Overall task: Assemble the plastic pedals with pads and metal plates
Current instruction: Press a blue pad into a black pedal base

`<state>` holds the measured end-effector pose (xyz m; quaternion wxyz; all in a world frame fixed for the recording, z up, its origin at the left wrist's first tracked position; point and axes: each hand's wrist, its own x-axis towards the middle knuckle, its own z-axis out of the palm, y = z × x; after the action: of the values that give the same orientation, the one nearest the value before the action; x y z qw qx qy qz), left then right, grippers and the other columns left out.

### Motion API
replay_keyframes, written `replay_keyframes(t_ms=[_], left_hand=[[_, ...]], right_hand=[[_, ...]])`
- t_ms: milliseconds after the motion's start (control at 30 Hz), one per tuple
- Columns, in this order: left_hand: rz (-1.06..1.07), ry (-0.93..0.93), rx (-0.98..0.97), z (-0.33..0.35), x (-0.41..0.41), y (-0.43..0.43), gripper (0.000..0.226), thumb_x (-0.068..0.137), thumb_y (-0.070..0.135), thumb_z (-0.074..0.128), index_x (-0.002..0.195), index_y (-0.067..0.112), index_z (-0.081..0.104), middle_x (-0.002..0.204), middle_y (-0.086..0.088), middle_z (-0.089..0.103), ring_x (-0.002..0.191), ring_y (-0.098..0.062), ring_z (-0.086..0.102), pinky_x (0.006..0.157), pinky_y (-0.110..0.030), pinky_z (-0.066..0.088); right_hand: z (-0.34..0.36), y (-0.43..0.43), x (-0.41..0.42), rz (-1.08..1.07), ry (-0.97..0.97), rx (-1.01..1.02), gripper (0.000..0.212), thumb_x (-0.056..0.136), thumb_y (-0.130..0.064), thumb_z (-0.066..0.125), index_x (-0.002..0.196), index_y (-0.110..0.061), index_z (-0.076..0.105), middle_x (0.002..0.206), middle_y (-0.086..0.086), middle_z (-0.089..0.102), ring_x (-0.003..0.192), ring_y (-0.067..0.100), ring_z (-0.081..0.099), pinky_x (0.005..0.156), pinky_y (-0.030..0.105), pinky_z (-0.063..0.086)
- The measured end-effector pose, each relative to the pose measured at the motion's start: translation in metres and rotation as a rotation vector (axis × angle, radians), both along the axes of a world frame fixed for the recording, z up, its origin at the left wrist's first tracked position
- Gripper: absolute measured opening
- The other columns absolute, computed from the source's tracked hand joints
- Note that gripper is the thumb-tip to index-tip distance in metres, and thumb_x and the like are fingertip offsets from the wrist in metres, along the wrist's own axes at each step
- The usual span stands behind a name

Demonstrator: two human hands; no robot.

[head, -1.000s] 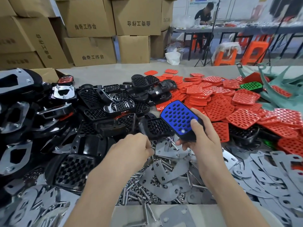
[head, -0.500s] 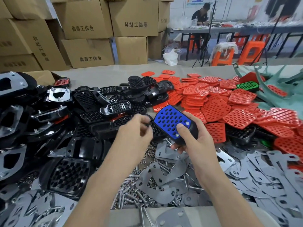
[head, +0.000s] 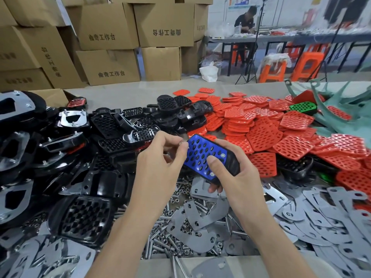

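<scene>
My right hand (head: pixel 232 175) grips a black plastic pedal with a blue perforated pad (head: pixel 202 155) on top, thumb pressed on the pad. Two bolt heads show near the pad's right edge. My left hand (head: pixel 160 159) is raised beside the pad's left corner and pinches a small metal bolt or nut (head: pixel 181 143) between thumb and forefinger. Below both hands lie loose grey metal plates (head: pixel 200 223) and a heap of bolts and nuts (head: pixel 160 237).
Black pedal bodies (head: pixel 84 219) pile up on the left, some with metal plates fitted. Red pads (head: pixel 261 133) cover the right, with one green pad (head: pixel 303 107) behind. More metal plates (head: pixel 321 217) spread at lower right. Cardboard boxes stand behind; a person sits at a far table.
My left hand rose from the bolt heap to the pedal's left corner with a small fastener pinched. My right hand tilted the blue-padded pedal toward me and leftward.
</scene>
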<state>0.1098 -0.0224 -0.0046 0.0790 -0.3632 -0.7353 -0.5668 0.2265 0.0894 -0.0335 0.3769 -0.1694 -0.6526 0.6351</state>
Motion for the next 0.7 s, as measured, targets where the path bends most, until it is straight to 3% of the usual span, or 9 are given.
replay_keyframes(t_ms=[133,300,467,567,700], left_hand=[[0.014,0.028,-0.068,-0.008,0.003,0.002,0.016,0.093,0.026,0.069,0.083,0.03,0.057,0.082,0.014,0.063,0.065,-0.004,0.055,0.059,-0.012,0.042],[-0.198,-0.308,0.015,-0.005,-0.001,-0.001,0.016,0.094,0.052,0.062,0.091,0.036,0.066,0.097,0.007,0.071,0.087,-0.011,0.068,0.071,-0.023,0.056],[-0.288,-0.576,0.007,-0.002,-0.002,0.0,0.037,0.085,0.056,0.059,0.107,0.028,0.07,0.1,0.004,0.075,0.084,-0.008,0.07,0.067,-0.02,0.055],[-0.297,-0.538,-0.07,0.0,-0.001,-0.001,0.036,0.092,0.054,0.054,0.099,0.025,0.075,0.087,0.003,0.075,0.069,-0.006,0.064,0.064,-0.016,0.051],[-0.224,-0.323,0.012,0.007,0.001,-0.001,0.017,0.1,0.039,0.054,0.1,0.038,0.071,0.092,0.017,0.074,0.085,-0.001,0.069,0.073,-0.018,0.055]], right_hand=[[-0.002,-0.002,0.0,0.02,-0.058,0.026,0.027,0.093,-0.034,0.074,0.111,-0.052,0.065,0.083,0.001,0.075,0.049,0.018,0.065,0.051,0.024,0.052],[0.001,-0.001,0.0,0.023,0.007,-0.01,0.026,0.095,-0.028,0.072,0.112,-0.046,0.068,0.087,0.0,0.073,0.049,0.018,0.062,0.051,0.024,0.053],[0.005,-0.003,0.002,0.067,0.007,-0.059,0.025,0.088,-0.033,0.074,0.11,-0.045,0.071,0.088,0.002,0.073,0.048,0.016,0.059,0.05,0.025,0.053],[0.007,-0.004,0.003,0.09,0.009,-0.082,0.028,0.084,-0.038,0.074,0.111,-0.043,0.071,0.091,0.002,0.073,0.051,0.016,0.06,0.051,0.024,0.054],[0.008,-0.007,-0.002,0.093,0.017,-0.21,0.049,0.082,-0.049,0.067,0.127,-0.032,0.067,0.101,0.002,0.074,0.065,0.016,0.065,0.058,0.029,0.056]])
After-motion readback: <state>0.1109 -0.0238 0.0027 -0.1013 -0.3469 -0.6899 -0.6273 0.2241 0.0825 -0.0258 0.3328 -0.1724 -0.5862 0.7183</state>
